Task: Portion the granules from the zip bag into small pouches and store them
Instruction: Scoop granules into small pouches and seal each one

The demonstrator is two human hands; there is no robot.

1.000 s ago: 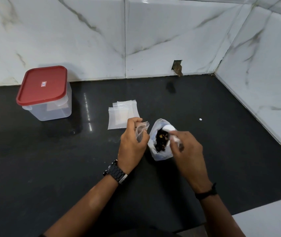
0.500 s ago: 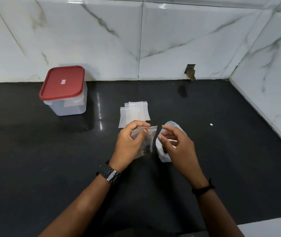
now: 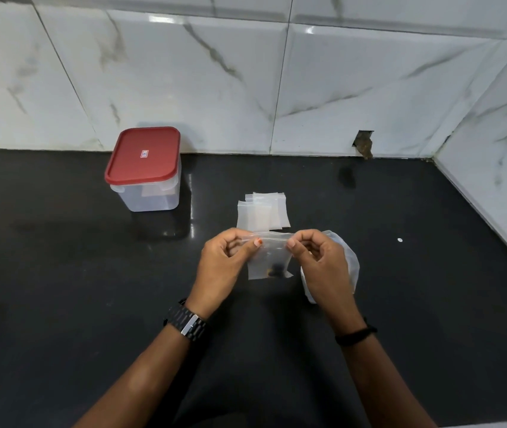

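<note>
1. The small pouch (image 3: pixel 269 257) hangs upright between my two hands, above the black desk (image 3: pixel 60 288), with a few dark granules (image 3: pixel 274 269) gathered at its bottom.
2. My left hand (image 3: pixel 223 267) pinches the pouch's top strip at its left end, thumb and forefinger closed on it, the other fingers curled.
3. My right hand (image 3: pixel 323 264) pinches the same strip at its right end in the same way.
4. The zip bag (image 3: pixel 349 261) sits on the desk just behind and to the right of my right hand, mostly hidden by it.
5. A stack of empty pouches (image 3: pixel 261 211) lies flat on the desk just beyond the held one.
6. A clear box (image 3: pixel 150 196) with a red lid (image 3: pixel 144 154) stands well to the left, near the marble wall (image 3: pixel 246 88).
7. A watch (image 3: pixel 188 324) is on my left wrist, a dark band (image 3: pixel 355 335) on my right.
</note>
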